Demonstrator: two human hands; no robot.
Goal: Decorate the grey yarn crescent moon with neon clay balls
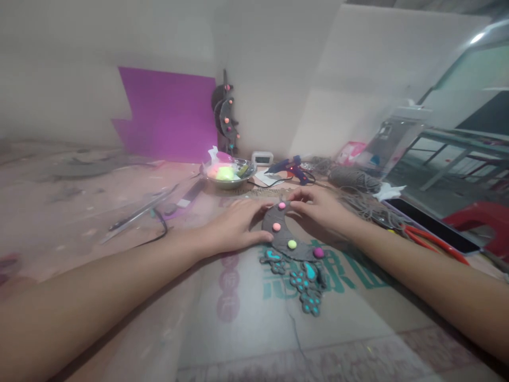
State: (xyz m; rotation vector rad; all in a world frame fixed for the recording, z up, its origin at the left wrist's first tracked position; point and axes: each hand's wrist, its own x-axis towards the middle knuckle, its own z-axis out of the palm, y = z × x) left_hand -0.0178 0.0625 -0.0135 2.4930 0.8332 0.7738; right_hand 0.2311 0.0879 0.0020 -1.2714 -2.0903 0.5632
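A grey yarn-wrapped crescent ornament [283, 233] with pink, orange, yellow-green and purple pompoms lies on the printed cardboard in front of me. From its lower edge hang grey flower and drop-shaped pieces [304, 281] with turquoise centres. My left hand [240, 223] holds the crescent's left edge, thumb at the lower side and fingers near the top. At the upper tip, beside the pink pompom, the thumb and fingers of my right hand [318, 207] pinch the crescent. The fingertips of both hands are partly hidden.
Behind my hands stand a bowl of pompoms [228, 183], a small white clock [262, 158] and a blue glue gun [292, 170]. Grey yarn [353, 179], orange-handled scissors [433, 241] and a phone [433, 225] lie right. A purple sheet [170, 114] leans on the wall beside another crescent ornament [226, 116].
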